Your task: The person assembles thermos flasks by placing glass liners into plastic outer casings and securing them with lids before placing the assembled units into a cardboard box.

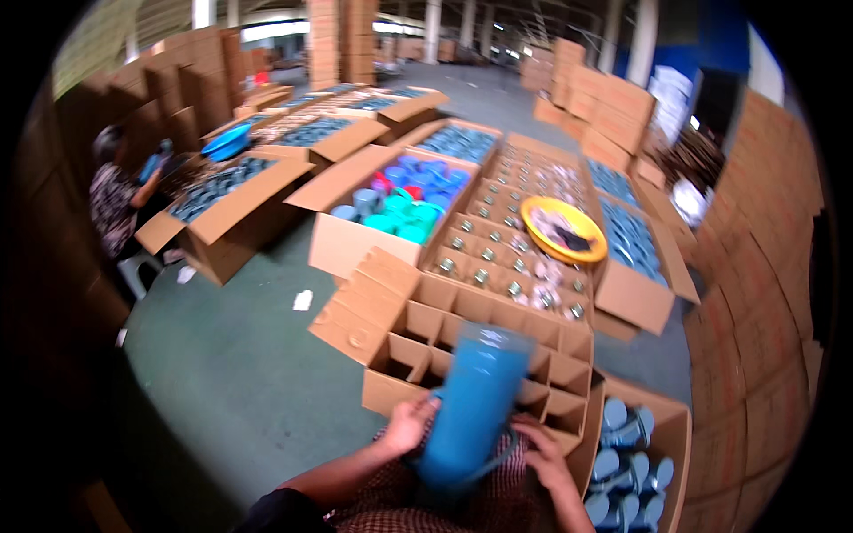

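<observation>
Blue vessel upright over the lap, a hand at each side

From my remote station, head view: a tall blue vessel [471, 404], clear near the top and slightly tilted, stands over a checked garment [378, 515], in front of a divided carton [391, 394]. It is motion-blurred.

Left hand [409, 426]: fingers bent in, tips at the vessel's left side. I can't tell if they grip. Right hand [546, 455]: fingers loosely curved, near a thin strap [494, 462] low on the vessel's right. Contact unclear to me. Hands apart, vessel between.

Right of the carton: an open box [681, 444] of blue-lidded vessels [626, 466]. Beyond the carton, a yellow basin [540, 238] sits atop jars in cells. Far left, a co-worker [115, 209] holds something blue.
</observation>
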`<state>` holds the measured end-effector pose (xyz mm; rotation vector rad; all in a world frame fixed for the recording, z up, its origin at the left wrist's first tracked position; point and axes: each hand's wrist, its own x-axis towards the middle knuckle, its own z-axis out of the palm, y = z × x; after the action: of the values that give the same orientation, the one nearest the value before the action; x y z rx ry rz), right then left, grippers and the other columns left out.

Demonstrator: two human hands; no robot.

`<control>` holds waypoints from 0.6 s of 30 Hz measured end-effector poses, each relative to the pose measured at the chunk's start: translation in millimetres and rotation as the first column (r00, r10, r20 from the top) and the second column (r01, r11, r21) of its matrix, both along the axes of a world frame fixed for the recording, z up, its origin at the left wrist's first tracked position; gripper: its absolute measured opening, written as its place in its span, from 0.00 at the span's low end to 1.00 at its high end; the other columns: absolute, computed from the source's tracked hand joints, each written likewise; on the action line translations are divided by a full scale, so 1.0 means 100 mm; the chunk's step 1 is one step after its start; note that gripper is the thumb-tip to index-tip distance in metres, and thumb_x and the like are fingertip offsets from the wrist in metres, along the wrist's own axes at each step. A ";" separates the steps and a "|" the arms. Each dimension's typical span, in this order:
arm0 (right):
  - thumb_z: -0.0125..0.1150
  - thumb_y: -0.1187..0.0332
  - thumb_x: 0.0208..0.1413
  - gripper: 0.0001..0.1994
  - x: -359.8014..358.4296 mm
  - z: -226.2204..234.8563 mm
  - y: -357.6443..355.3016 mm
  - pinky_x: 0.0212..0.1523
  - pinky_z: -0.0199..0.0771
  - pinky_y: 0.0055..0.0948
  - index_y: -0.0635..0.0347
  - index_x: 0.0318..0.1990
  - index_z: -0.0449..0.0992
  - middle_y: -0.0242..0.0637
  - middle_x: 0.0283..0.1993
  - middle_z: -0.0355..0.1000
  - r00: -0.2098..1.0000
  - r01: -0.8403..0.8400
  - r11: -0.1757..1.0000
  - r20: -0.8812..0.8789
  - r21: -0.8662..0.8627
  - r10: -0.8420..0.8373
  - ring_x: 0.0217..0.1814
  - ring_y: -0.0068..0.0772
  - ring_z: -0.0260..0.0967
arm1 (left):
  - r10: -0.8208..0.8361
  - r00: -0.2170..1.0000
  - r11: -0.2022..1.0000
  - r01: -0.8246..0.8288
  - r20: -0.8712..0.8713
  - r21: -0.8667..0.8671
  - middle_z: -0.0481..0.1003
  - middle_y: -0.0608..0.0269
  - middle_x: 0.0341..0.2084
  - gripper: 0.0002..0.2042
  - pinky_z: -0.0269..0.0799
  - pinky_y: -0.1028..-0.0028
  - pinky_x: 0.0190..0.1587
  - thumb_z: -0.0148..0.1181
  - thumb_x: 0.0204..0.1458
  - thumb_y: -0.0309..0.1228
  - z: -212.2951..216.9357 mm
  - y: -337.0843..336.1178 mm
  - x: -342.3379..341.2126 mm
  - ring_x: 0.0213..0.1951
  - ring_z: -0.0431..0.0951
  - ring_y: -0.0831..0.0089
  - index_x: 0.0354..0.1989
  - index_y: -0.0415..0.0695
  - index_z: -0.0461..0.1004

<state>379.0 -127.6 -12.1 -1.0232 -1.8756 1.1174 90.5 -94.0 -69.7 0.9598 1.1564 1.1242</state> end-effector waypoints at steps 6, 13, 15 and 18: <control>0.70 0.66 0.31 0.29 0.02 0.24 -0.46 0.62 0.54 0.45 0.56 0.47 0.70 0.41 0.55 0.64 0.872 0.031 0.932 0.447 0.360 -0.202 0.63 0.47 0.55 | 0.265 0.938 0.962 -0.272 0.225 0.003 0.69 0.68 0.17 0.12 0.56 0.79 0.14 0.48 0.58 0.35 -0.25 -0.01 -0.27 0.14 0.63 0.80 0.26 0.43 0.70; 0.64 0.71 0.29 0.15 0.12 0.19 -0.83 0.47 0.67 0.37 0.58 0.28 0.66 0.38 0.31 0.65 0.851 0.077 0.943 0.471 0.322 -0.231 0.41 0.41 0.63 | 0.445 0.781 0.885 -0.309 0.437 -0.349 0.69 0.62 0.22 0.11 0.57 0.79 0.13 0.40 0.58 0.36 0.02 0.00 0.02 0.15 0.64 0.74 0.35 0.43 0.67; 0.66 0.69 0.30 0.15 0.01 0.08 -1.02 0.37 0.68 0.34 0.57 0.28 0.66 0.39 0.31 0.65 0.858 0.096 0.934 0.447 0.343 -0.252 0.38 0.40 0.63 | 0.473 0.759 0.862 -0.293 0.447 -0.413 0.68 0.63 0.22 0.13 0.58 0.79 0.14 0.39 0.59 0.39 -0.03 0.06 0.07 0.15 0.62 0.73 0.35 0.44 0.66; 0.67 0.67 0.34 0.15 -0.20 -0.20 -1.25 0.35 0.69 0.34 0.58 0.31 0.69 0.41 0.33 0.67 0.899 0.267 0.877 0.223 0.400 -0.376 0.37 0.41 0.65 | 0.321 0.819 0.927 -0.168 0.475 -0.337 0.67 0.64 0.24 0.14 0.58 0.77 0.16 0.37 0.60 0.41 0.16 0.10 0.31 0.16 0.61 0.73 0.35 0.45 0.65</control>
<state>359.0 -252.2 -32.3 -1.2783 -1.9442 0.4152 121.5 -84.0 -53.2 0.2464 0.9624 1.2849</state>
